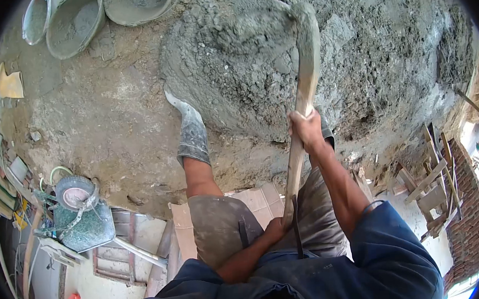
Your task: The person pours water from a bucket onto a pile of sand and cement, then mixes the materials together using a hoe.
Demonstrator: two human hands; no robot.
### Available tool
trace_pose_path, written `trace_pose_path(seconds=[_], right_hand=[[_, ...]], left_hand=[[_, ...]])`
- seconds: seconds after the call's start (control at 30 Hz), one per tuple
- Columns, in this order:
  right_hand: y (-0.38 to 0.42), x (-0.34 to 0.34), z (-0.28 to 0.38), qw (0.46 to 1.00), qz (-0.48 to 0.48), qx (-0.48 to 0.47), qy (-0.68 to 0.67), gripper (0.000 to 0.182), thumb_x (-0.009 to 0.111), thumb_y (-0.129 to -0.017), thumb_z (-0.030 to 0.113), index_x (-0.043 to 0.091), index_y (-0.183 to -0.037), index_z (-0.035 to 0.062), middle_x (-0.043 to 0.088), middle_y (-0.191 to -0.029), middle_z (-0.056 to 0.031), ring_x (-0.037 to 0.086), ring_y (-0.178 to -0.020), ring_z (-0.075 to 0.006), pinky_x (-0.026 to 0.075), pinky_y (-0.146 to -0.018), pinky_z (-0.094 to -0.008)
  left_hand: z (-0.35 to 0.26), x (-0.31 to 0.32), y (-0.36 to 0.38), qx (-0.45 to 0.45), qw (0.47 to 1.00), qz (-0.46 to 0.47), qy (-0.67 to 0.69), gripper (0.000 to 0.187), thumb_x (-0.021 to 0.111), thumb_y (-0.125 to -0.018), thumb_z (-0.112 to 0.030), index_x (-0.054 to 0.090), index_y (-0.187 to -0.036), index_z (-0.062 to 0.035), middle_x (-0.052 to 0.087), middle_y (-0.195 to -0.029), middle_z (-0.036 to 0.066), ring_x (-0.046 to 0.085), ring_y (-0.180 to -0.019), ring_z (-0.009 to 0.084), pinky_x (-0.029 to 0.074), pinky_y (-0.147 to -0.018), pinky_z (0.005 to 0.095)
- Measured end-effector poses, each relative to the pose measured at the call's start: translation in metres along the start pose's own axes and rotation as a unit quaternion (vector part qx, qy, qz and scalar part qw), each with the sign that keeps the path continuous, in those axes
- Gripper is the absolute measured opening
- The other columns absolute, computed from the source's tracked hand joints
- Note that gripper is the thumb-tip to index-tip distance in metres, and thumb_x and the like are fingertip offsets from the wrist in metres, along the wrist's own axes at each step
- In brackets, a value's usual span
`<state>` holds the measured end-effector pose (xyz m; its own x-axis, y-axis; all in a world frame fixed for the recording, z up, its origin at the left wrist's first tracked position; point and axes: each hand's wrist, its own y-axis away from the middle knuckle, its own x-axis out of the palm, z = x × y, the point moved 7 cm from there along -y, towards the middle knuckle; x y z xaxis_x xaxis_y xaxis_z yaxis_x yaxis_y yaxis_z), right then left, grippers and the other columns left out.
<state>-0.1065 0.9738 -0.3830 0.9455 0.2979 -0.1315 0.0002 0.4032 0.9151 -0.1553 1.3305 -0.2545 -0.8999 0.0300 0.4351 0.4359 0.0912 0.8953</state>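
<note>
A long wooden handle (308, 69) runs from my lap up to the wet grey mortar heap (232, 70). Its far end carries a mortar-coated blade (265, 25), blurred against the heap. Higher on the handle, my right hand (306, 127) is closed around the wood, over my right boot. My left hand (277, 227) grips the lower end near my thighs, its fingers partly hidden. A grey-smeared boot (192, 132) on my left leg stands at the heap's edge.
Mortar-coated buckets (75, 24) stand at the upper left. An upturned wheelbarrow (87, 226) lies at the lower left, near a wooden ladder-like frame. Scrap wood (434, 189) and a brick wall (468, 215) are at the right. Cardboard (261, 201) lies behind my legs.
</note>
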Motion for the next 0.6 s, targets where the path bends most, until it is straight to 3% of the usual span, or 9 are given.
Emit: trace_pose_path(seconds=[0.1, 0.17, 0.23, 0.27, 0.37, 0.4, 0.43, 0.53, 0.6], right_hand=[[0.033, -0.003, 0.013, 1.0, 0.002, -0.016, 0.007, 0.024, 0.063, -0.079, 0.003, 0.048, -0.097, 0.0001, 0.055, -0.064, -0.0048, 0.056, -0.046, -0.0145, 0.047, -0.04, -0.0281], [0.02, 0.005, 0.052, 0.999, 0.016, -0.046, 0.025, 0.019, 0.062, -0.08, 0.006, 0.049, -0.092, -0.0009, 0.056, -0.064, -0.0051, 0.056, -0.045, -0.0145, 0.049, -0.041, -0.0283], [-0.032, 0.032, 0.106, 0.994, 0.051, -0.089, 0.027, 0.013, 0.061, -0.083, 0.009, 0.053, -0.086, -0.0015, 0.058, -0.064, -0.0058, 0.056, -0.046, -0.0138, 0.051, -0.043, -0.0287], [-0.068, 0.051, 0.121, 0.993, 0.082, -0.077, -0.022, 0.013, 0.061, -0.084, 0.009, 0.055, -0.086, -0.0022, 0.058, -0.065, -0.0057, 0.057, -0.048, -0.0136, 0.051, -0.045, -0.0283], [-0.151, 0.093, 0.144, 0.983, 0.154, -0.074, 0.07, 0.015, 0.063, -0.086, 0.013, 0.056, -0.086, -0.0008, 0.058, -0.063, -0.0055, 0.055, -0.048, -0.0138, 0.05, -0.045, -0.0305], [-0.129, 0.077, 0.134, 0.986, 0.142, -0.022, 0.079, 0.019, 0.064, -0.085, 0.014, 0.058, -0.087, -0.004, 0.058, -0.062, -0.006, 0.056, -0.049, -0.0143, 0.048, -0.043, -0.0317], [-0.114, 0.06, 0.119, 0.983, 0.152, 0.009, 0.104, 0.022, 0.064, -0.085, 0.015, 0.058, -0.09, -0.0055, 0.059, -0.063, -0.0065, 0.057, -0.049, -0.0143, 0.048, -0.043, -0.0321], [-0.073, -0.002, 0.113, 0.975, 0.152, 0.035, 0.158, 0.029, 0.066, -0.083, 0.016, 0.059, -0.095, -0.0094, 0.062, -0.066, -0.009, 0.06, -0.052, -0.0167, 0.05, -0.049, -0.0329], [-0.036, -0.042, 0.117, 0.966, 0.141, 0.017, 0.216, 0.039, 0.067, -0.081, 0.016, 0.055, -0.105, -0.0128, 0.063, -0.072, -0.0121, 0.062, -0.056, -0.0186, 0.053, -0.054, -0.0329]], left_hand=[[0.012, 0.017, 0.002, 0.176, 0.979, -0.094, 0.05, 0.029, 0.065, -0.083, -0.024, 0.067, -0.104, -0.003, 0.069, -0.092, 0.024, 0.067, -0.086, 0.0398, 0.051, -0.077, 0.0448], [0.001, -0.006, -0.023, 0.093, 0.989, -0.116, 0.007, 0.035, 0.067, -0.081, -0.029, 0.066, -0.107, -0.0053, 0.069, -0.091, 0.022, 0.067, -0.083, 0.0406, 0.052, -0.074, 0.0461], [-0.088, -0.079, -0.017, 0.105, 0.969, -0.225, -0.022, 0.039, 0.071, -0.07, -0.027, 0.065, -0.102, -0.0056, 0.069, -0.087, 0.02, 0.066, -0.086, 0.0395, 0.053, -0.073, 0.0469], [-0.129, -0.115, -0.015, 0.108, 0.94, -0.319, -0.053, 0.027, 0.072, -0.066, -0.016, 0.063, -0.088, -0.0025, 0.066, -0.072, 0.014, 0.068, -0.069, 0.024, 0.053, -0.064, 0.0397], [-0.23, -0.107, 0.007, 0.028, 0.982, -0.145, 0.122, 0.02, 0.071, -0.068, -0.009, 0.06, -0.078, 0.0043, 0.063, -0.064, 0.012, 0.064, -0.054, 0.018, 0.05, -0.048, 0.0339], [-0.239, -0.071, 0.013, 0.076, 0.982, -0.126, 0.122, 0.017, 0.07, -0.069, -0.006, 0.058, -0.072, 0.006, 0.062, -0.062, 0.01, 0.061, -0.049, 0.0154, 0.048, -0.044, 0.0305], [-0.248, -0.033, 0.019, 0.147, 0.956, -0.147, 0.206, 0.015, 0.07, -0.068, -0.006, 0.059, -0.068, 0.005, 0.062, -0.06, 0.01, 0.062, -0.049, 0.0157, 0.049, -0.044, 0.0303], [-0.274, 0.06, 0.039, 0.143, 0.945, -0.037, 0.291, 0.019, 0.069, -0.069, -0.007, 0.063, -0.083, 0.0054, 0.063, -0.067, 0.007, 0.063, -0.062, 0.0138, 0.049, -0.053, 0.0314], [-0.266, 0.106, 0.058, 0.091, 0.974, -0.007, 0.205, 0.021, 0.069, -0.07, -0.006, 0.065, -0.087, 0.0064, 0.067, -0.074, 0.009, 0.065, -0.066, 0.0149, 0.051, -0.058, 0.0316]])
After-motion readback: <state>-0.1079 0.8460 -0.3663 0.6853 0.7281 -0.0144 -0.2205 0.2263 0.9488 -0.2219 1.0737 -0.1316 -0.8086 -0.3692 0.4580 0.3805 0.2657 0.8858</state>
